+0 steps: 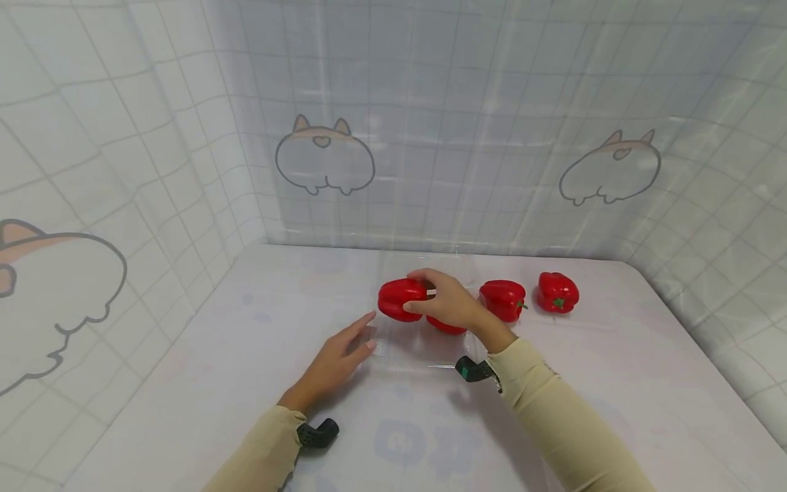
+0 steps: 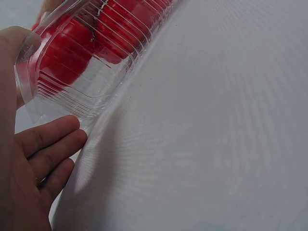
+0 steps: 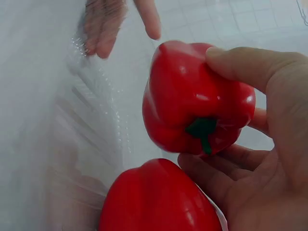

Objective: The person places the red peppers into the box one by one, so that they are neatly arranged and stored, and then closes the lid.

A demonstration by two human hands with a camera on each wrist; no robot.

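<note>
A shiny red bell pepper (image 1: 398, 299) with a short green stem is pinched between the thumb and fingers of my right hand (image 1: 450, 302). It is held at the left part of a clear plastic container (image 2: 98, 98) with ribbed walls. Another red bell pepper (image 3: 156, 202) lies in the container, right below my right fingers and partly hidden by that hand in the head view. My left hand (image 1: 335, 357) is at the container's left end, its fingers extended and its thumb (image 2: 21, 38) right at the rim in the left wrist view.
Two more red bell peppers, one near the container (image 1: 503, 301) and one farther right (image 1: 557, 292), lie on the white table (image 1: 258, 342). Behind the table and at both sides hang gridded curtains (image 1: 430, 171) with cartoon animal drawings.
</note>
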